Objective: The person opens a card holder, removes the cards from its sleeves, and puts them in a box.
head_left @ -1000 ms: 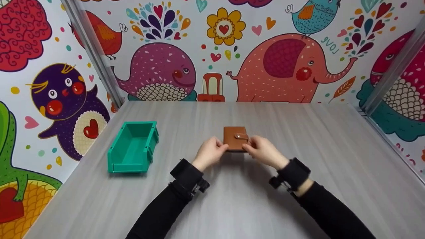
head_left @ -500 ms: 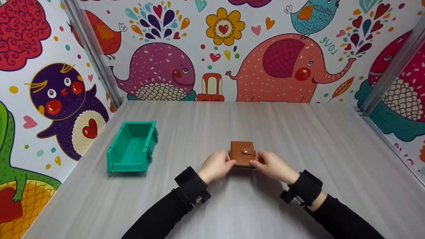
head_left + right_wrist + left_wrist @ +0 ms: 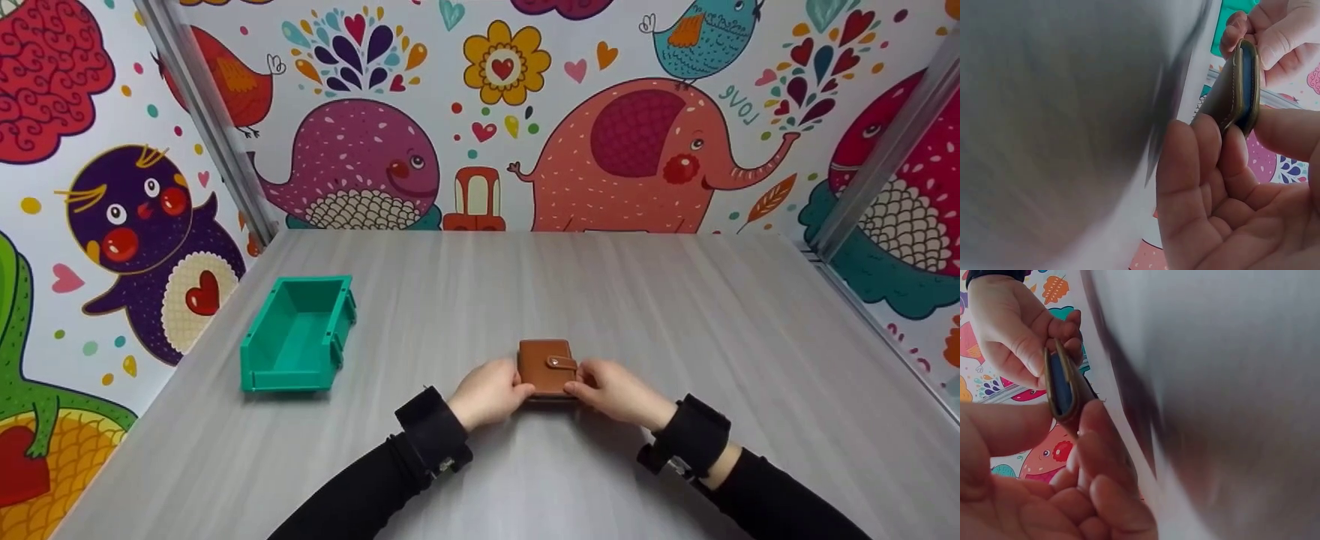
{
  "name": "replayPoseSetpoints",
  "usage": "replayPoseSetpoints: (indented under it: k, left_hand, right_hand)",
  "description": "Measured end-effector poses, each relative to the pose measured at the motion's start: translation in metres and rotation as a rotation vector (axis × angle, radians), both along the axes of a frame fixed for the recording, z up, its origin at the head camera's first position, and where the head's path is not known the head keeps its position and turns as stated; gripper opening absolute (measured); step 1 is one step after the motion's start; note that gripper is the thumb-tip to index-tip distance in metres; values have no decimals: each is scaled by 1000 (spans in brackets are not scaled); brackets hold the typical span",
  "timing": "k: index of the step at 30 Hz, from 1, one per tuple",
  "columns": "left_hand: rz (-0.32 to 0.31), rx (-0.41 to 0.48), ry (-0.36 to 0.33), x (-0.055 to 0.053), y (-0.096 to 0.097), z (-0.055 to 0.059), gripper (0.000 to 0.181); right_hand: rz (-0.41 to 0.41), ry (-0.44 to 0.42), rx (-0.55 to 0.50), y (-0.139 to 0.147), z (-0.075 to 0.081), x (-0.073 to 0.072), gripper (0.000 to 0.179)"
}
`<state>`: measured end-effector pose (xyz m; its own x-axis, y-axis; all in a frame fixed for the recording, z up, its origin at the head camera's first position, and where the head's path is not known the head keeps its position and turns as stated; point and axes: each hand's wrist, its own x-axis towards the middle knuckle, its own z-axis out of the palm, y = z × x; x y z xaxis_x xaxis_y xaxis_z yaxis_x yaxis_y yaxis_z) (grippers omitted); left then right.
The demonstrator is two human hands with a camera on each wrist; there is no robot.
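A brown leather wallet [image 3: 543, 369] with a snap strap on its right side is held between both hands, close over the table. My left hand [image 3: 491, 391] pinches its left near corner, thumb on top and fingers beneath. At the right near corner my right hand [image 3: 619, 391] pinches it the same way. Seen edge-on in the left wrist view, the wallet [image 3: 1062, 385] is folded, with a dark blue inside between its brown covers. The right wrist view also shows the folded wallet [image 3: 1246, 84] between the thumbs and fingers of both hands.
A green plastic bin [image 3: 298, 334] stands on the left side of the grey wood-grain table [image 3: 420, 300]. Printed panels with cartoon animals rise behind and to the left, joined by a metal post [image 3: 214, 120]. Black straps circle both wrists.
Both hands have drawn the wallet nearer to the body and slightly to the right, mostly in the first half second. Their pinch on it is kept. The green bin has not moved.
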<state>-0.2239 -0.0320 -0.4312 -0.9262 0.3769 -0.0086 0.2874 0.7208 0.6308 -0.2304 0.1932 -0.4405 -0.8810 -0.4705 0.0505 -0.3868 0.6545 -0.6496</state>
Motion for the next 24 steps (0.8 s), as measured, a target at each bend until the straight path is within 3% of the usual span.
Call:
replayPoseSetpoints:
  k: [9, 18, 24]
  left_hand:
    - [-16, -55, 8, -3, 1, -3, 40]
    - [-27, -135, -6, -3, 4, -3, 30]
    - [-37, -153, 24, -4, 6, -3, 12]
  right_hand:
    - [-12, -11, 12, -1, -5, 0, 22]
    - [-20, -28, 59, -1, -4, -1, 21]
    - [-37, -12, 114, -3, -3, -2, 22]
